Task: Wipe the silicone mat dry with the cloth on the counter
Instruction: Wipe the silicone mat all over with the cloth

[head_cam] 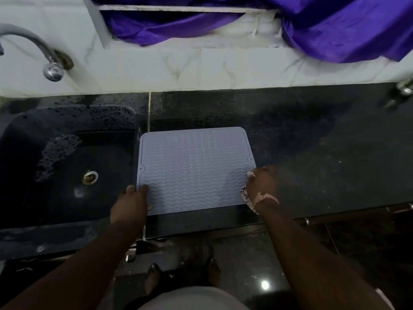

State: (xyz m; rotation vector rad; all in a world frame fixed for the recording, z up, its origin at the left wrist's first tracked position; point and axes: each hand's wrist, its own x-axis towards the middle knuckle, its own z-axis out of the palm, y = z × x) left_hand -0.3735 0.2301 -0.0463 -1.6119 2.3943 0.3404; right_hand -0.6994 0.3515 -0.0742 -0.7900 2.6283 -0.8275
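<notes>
Mat-wise, the pale blue wavy-ribbed silicone mat point(195, 168) lies flat on the dark stone counter point(312, 153) beside the sink point(55, 164), left hand point(131, 202) pinching its near-left edge, right hand point(262, 186) clutching a bunched patterned cloth point(247, 196) at the right edge, so I'd keep it pinned and wipe along the ridges.

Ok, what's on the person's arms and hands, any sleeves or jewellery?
Both forearms are bare, no sleeves in view. The left hand has a thin ring on one finger. The right hand has pale pink bangles at the wrist; no ring shows.
</notes>
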